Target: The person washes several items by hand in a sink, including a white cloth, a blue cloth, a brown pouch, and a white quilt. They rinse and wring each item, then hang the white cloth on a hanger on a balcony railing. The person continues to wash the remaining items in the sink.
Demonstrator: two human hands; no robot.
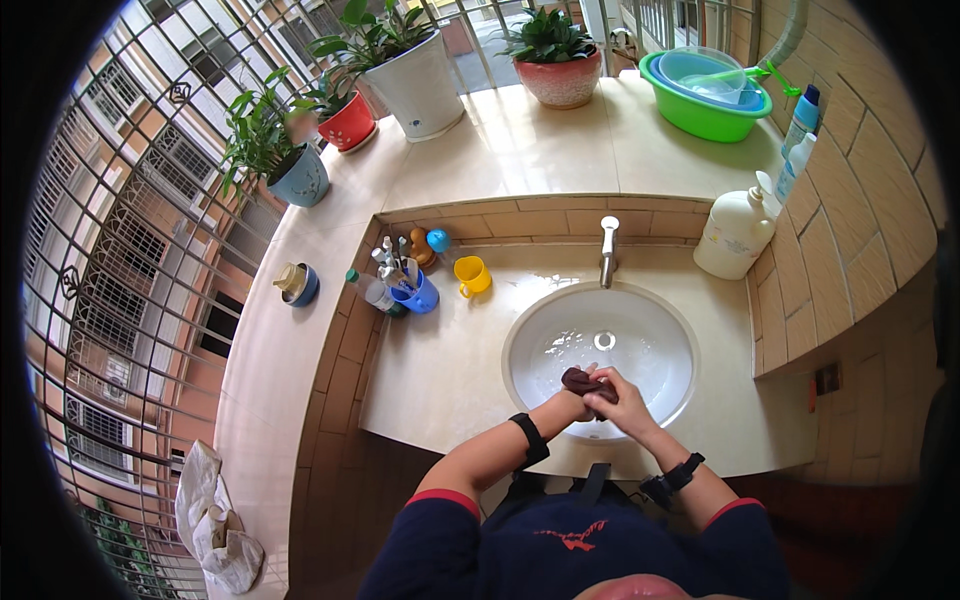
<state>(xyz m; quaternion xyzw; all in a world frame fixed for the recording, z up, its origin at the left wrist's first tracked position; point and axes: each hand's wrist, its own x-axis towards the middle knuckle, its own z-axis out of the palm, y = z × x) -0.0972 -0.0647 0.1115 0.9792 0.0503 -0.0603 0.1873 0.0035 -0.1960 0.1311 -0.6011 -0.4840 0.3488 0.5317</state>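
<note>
A dark maroon cloth, bunched up, is held between both my hands over the near part of a white oval sink. My left hand is mostly hidden beneath the cloth. From the right, my right hand grips the cloth with its fingers and thumb. Water drops glisten on the bowl around the round drain. Above the bowl's far rim stands a chrome faucet; I cannot tell whether water runs from it.
On the counter's left stand a yellow mug, a blue cup of toothbrushes and a bottle. A white pump bottle fills the right corner. Potted plants and a green basin line the raised ledge. Tiled wall rises at right.
</note>
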